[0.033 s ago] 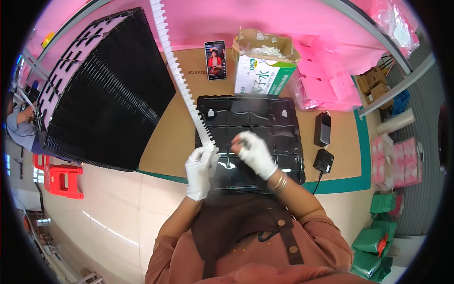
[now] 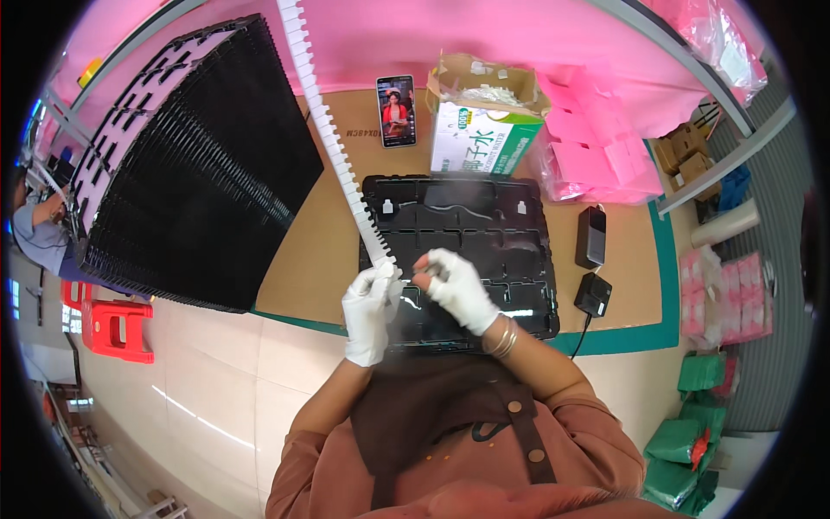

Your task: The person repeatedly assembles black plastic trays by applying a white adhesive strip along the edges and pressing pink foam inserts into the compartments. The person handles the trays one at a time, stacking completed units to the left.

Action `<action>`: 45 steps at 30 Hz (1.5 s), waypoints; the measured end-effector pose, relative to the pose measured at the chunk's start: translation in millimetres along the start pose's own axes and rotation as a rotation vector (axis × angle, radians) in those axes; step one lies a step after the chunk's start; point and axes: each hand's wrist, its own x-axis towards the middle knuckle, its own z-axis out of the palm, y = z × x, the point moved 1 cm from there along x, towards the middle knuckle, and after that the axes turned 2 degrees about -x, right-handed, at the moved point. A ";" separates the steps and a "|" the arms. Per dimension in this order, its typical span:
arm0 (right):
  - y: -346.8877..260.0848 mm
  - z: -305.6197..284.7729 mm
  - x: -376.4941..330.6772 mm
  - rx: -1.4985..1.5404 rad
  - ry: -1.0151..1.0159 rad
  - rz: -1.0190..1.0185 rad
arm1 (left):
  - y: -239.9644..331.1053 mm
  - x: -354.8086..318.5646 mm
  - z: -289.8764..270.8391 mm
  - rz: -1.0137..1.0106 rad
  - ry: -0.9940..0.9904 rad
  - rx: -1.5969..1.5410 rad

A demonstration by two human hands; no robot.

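My left hand (image 2: 370, 313), in a white glove with some fingertips bare, is closed on the lower end of a long white notched strip (image 2: 333, 143). From there the strip slants up and away to the far edge of the view. My gloved right hand (image 2: 458, 290) hovers just right of it, fingers curled together; whatever they hold is too small or blurred to make out. Beneath both hands lies a black plastic tray (image 2: 506, 246) with shallow compartments. Two small white pieces, one a tab (image 2: 387, 208), sit in its far compartments.
A tall stack of black trays (image 2: 199, 173) stands at the left. Behind the tray are a phone (image 2: 397, 112) and an open carton (image 2: 475, 134) of small white pieces. Pink packaging (image 2: 596, 160), a black device (image 2: 590, 235) and a corded black adapter (image 2: 593, 295) are at the right.
My right hand has moved slightly left and down, closer to my left hand and the strip's end. The left hand keeps its hold.
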 end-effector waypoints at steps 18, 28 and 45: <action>-27.0 -139.0 -40.6 -0.832 0.125 -0.254 | -24.2 23.1 -40.2 -0.100 -0.039 -0.009; 33.3 -156.6 -92.3 -1.060 0.124 -0.041 | -33.4 23.4 -31.9 -0.015 0.009 0.057; 24.2 -183.2 -93.1 -0.985 -0.143 0.000 | -42.4 11.4 -25.3 0.054 0.001 0.100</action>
